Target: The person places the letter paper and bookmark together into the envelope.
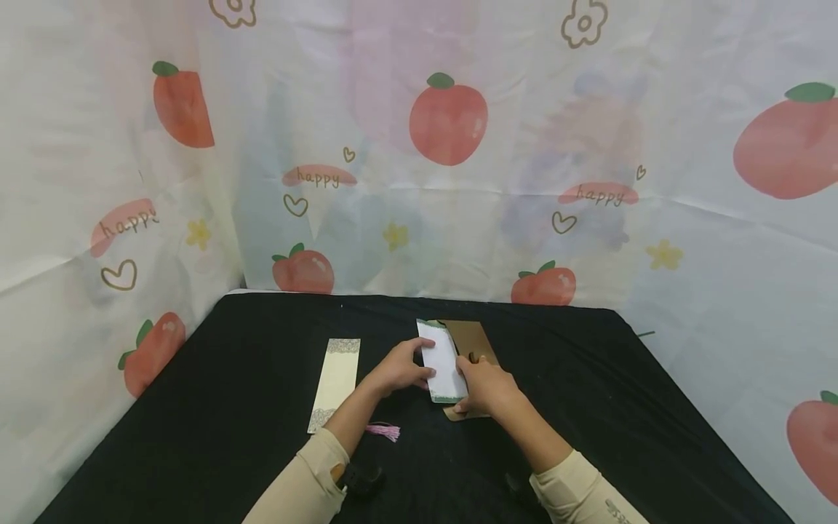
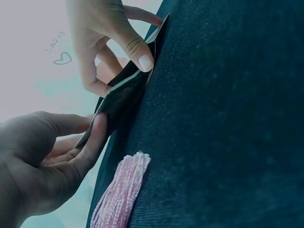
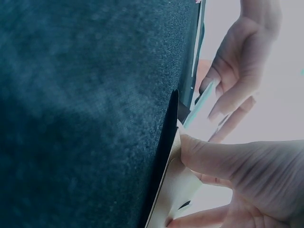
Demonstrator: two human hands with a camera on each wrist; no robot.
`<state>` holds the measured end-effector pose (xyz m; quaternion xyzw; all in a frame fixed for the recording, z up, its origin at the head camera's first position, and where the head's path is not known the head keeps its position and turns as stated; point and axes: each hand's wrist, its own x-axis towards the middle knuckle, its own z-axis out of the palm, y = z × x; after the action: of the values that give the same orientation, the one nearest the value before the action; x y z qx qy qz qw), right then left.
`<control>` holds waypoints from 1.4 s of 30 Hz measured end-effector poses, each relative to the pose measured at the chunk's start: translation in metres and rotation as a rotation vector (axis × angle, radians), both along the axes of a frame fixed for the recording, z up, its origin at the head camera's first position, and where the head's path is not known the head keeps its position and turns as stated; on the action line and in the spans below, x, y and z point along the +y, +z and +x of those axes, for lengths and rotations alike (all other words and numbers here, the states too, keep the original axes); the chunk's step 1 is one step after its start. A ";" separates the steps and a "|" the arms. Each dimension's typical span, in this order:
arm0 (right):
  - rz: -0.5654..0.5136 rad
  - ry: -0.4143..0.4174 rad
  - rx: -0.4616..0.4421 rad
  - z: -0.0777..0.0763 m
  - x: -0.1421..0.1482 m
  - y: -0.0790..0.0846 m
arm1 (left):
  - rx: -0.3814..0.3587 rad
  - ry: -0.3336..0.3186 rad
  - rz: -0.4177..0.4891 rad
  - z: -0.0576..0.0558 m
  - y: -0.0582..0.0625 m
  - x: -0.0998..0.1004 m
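Note:
A white card (image 1: 442,364) with green-patterned ends lies slanted at the middle of the table, overlapping a gold-brown paper envelope (image 1: 468,338). My left hand (image 1: 398,368) pinches the card's left edge between thumb and fingers; the left wrist view shows that edge raised off the cloth. On the other side, my right hand (image 1: 489,386) holds the envelope, its thumb near the lower edge and its fingers farther up. In the right wrist view the envelope (image 3: 173,190) is tilted up beside the card (image 3: 199,104). Whether the card's right edge is inside the envelope, I cannot tell.
To the left lies a long cream card (image 1: 337,378) with lace-patterned ends, partly behind my left forearm. A pink tassel (image 1: 386,431) rests near that forearm. Black cloth (image 1: 216,407) covers the table, and a printed curtain (image 1: 452,218) hangs behind it.

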<state>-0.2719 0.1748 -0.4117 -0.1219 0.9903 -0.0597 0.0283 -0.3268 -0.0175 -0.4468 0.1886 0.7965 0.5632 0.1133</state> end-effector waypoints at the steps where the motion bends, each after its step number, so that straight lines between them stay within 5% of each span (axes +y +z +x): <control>1: 0.001 0.002 0.001 0.000 0.000 0.000 | 0.002 0.000 0.003 0.000 -0.001 0.000; 22: 0.001 0.012 -0.002 0.002 0.000 0.000 | -0.008 0.053 0.093 0.005 -0.005 0.005; 31: -0.008 0.018 0.003 0.001 0.000 0.000 | 0.016 0.087 0.065 0.002 -0.008 0.010; 42: 0.000 0.015 0.007 0.001 0.000 -0.001 | -0.018 0.045 0.061 0.005 -0.006 0.012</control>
<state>-0.2709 0.1751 -0.4129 -0.1293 0.9895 -0.0592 0.0251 -0.3222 -0.0059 -0.4532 0.1687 0.7818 0.5915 0.1020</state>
